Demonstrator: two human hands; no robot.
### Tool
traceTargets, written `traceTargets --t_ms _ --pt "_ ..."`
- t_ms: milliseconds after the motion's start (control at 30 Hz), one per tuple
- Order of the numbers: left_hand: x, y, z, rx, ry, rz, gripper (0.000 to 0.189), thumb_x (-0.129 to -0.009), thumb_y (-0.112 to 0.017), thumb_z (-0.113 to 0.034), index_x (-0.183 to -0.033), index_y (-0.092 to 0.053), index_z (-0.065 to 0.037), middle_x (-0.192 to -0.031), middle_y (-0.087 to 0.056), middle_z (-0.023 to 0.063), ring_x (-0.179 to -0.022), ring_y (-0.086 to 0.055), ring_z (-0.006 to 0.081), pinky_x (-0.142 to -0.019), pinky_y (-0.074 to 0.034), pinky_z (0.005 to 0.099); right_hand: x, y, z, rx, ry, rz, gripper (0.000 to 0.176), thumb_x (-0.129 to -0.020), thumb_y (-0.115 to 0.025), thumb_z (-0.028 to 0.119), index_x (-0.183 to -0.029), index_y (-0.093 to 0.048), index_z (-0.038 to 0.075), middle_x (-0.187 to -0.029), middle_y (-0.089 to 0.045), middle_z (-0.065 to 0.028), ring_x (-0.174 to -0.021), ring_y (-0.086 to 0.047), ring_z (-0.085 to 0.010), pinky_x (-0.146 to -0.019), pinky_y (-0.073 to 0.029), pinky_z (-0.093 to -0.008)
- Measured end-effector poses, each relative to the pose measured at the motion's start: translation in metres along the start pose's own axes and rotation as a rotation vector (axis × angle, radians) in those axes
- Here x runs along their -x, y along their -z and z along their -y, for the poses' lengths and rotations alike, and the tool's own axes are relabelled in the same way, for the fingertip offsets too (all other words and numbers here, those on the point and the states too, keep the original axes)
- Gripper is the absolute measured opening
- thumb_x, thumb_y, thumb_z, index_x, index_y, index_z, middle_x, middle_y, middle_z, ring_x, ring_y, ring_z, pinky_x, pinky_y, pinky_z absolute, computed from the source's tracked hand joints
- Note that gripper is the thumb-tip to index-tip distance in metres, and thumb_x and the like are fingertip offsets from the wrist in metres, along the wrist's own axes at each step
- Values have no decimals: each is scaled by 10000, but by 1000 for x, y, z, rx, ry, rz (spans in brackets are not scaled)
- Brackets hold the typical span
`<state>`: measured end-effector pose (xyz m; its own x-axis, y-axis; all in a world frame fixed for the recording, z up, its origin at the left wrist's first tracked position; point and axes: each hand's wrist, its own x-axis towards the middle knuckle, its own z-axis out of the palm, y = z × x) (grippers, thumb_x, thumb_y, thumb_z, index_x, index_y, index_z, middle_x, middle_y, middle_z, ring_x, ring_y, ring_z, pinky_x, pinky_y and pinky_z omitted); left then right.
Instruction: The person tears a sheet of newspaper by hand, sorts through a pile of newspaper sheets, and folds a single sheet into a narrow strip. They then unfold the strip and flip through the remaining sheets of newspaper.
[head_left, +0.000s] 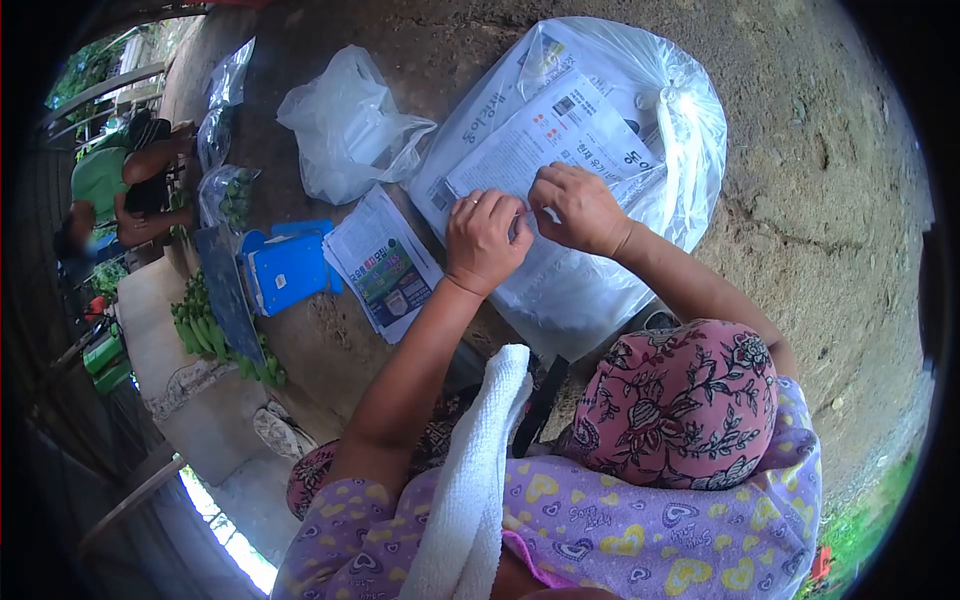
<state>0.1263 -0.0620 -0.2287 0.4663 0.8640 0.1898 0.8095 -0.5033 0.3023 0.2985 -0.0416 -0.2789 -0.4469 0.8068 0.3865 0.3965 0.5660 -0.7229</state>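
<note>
A big clear plastic bag (685,115) filled with printed newspaper sheets (535,135) lies on the ground in front of me. Over its near part, my left hand (487,238) is closed, fingers curled and thumb pressed in, with a ring on one finger. Close beside it, my right hand (585,212) is closed too, its fingertips pinched toward the left ones. Whatever sits between the fingers is too thin or hidden to make out. Left of the bag rests a stack of printed papers (385,265), with a crumpled white plastic bag (350,135) beyond it.
A blue plastic container (285,268) stands by a dark board (228,285) at left. Green bananas (205,320) and clear bags with green produce (232,195) lie nearby. Another person (105,185) sits at far left. My flowered knee (680,405) and a white towel (470,480) are close below.
</note>
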Motion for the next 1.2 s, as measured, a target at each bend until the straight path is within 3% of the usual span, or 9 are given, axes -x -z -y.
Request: traceTargets --t_ms 167,400,733,967,1200 --pt "-26 34 -3 191 -12 -69 107 -716 -667 -48 -804 -606 -55 -807 -609 85 -763 -606 270 -700 -479 355 -20 39 10 -154 -106 -15 133 -643 -602 62 -729 -501 74 -738 -541 -86 -746 -580 -280 -602 -472 -403" --pt "-51 69 -16 604 160 -75 79 -776 -664 -28 -820 -609 9 -816 -627 72 -766 -596 158 -723 -456 271 -37 74 24 -430 -167 -109 102 -668 -587 22 -745 -521 15 -719 -542 -114 -645 -579 -252 -617 -480 -321" --pt "-66 107 -39 372 -30 -267 127 -789 -698 -98 -819 -604 -18 -781 -607 99 -704 -584 249 -631 -471 331 -71 97 62 -479 -21 -163 117 -652 -614 91 -740 -547 54 -691 -549 -88 -617 -565 -277 -553 -448 -367" --pt "-71 136 -49 128 -225 -359 146 -776 -717 -137 -807 -594 -66 -768 -588 56 -673 -535 218 -592 -426 321 -87 109 81 -499 183 -276 107 -631 -593 77 -718 -538 46 -696 -550 -90 -644 -567 -295 -565 -456 -374" --pt "-71 163 -48 136 -257 -440 147 -848 -655 -168 -849 -565 -51 -758 -569 69 -675 -529 219 -606 -426 307 -85 125 83 -431 192 -230 106 -617 -570 57 -709 -521 41 -685 -537 -102 -666 -564 -316 -583 -459 -391"
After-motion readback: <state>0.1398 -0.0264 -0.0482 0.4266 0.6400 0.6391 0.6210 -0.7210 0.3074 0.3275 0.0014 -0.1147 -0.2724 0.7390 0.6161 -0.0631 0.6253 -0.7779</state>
